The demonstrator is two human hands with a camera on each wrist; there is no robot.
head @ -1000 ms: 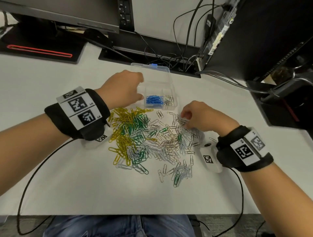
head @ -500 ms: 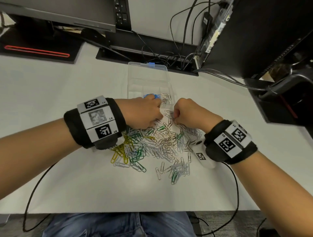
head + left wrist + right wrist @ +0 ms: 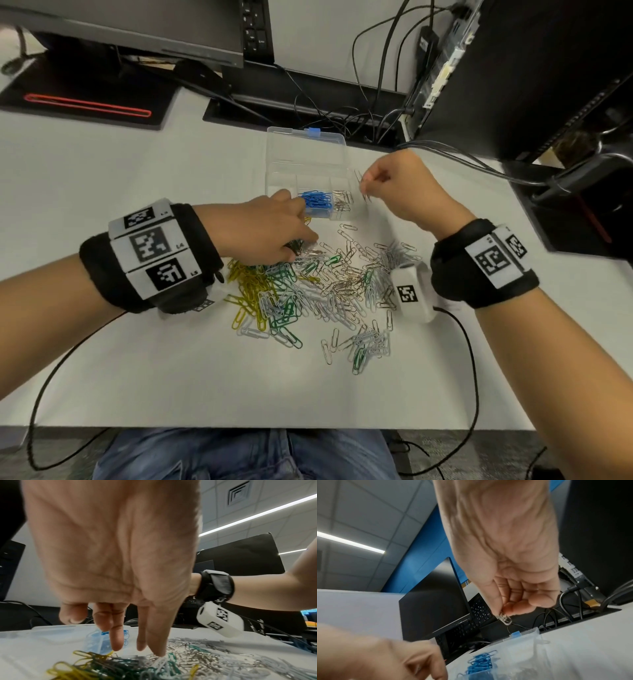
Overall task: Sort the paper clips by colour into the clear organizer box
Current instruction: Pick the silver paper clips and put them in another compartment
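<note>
A clear organizer box (image 3: 305,156) lies open at the far middle of the white desk; one front compartment holds blue clips (image 3: 317,204), the one to its right holds silver clips (image 3: 343,205). A mixed pile of paper clips (image 3: 308,291), yellow, green, white and silver, spreads in front of it. My right hand (image 3: 364,183) hovers just right of the box and pinches a few silver clips (image 3: 505,618) between thumb and forefinger. My left hand (image 3: 301,241) reaches down onto the pile's far edge, its straight fingertips (image 3: 158,651) touching the clips.
A black monitor base and keyboard (image 3: 253,31) stand behind the box, with tangled cables (image 3: 342,116). A dark computer case (image 3: 531,68) rises at the right. A black mat with a red outline (image 3: 85,102) lies far left. The desk's front edge (image 3: 239,426) is near my lap.
My right hand has risen from the pile with silver clips and moved up beside the box. My left hand came back from the box and now touches the pile.
</note>
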